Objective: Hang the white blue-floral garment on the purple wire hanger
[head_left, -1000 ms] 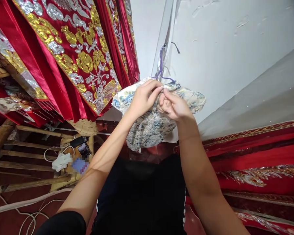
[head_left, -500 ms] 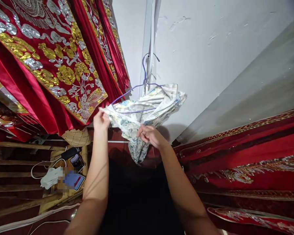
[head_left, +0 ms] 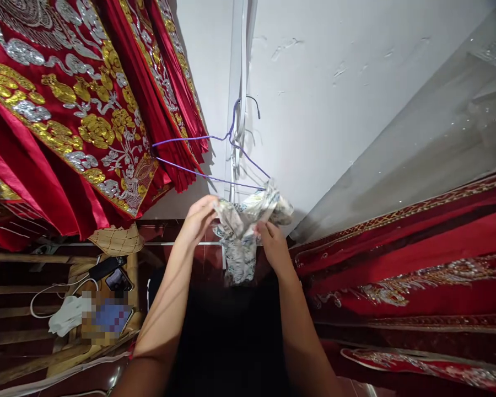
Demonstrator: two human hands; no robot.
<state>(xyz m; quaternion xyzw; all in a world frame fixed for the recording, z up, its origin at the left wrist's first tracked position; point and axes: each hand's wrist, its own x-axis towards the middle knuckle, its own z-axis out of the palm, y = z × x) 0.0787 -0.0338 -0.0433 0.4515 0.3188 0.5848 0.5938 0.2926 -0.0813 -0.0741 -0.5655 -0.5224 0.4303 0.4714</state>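
Left hand and right hand clamped on floral cloth, bunched below purple hanger, beside red drapes.

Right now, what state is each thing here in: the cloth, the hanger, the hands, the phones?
Floral cloth: bunched, gripped by both hands, its top right corner at the hanger's right end.
Purple hanger: hung by its hook, mostly bare.
Left hand: closed on cloth.
Right hand: closed on cloth.
Phones: lying on wooden bench.
Red embroidered drapes: hanging.
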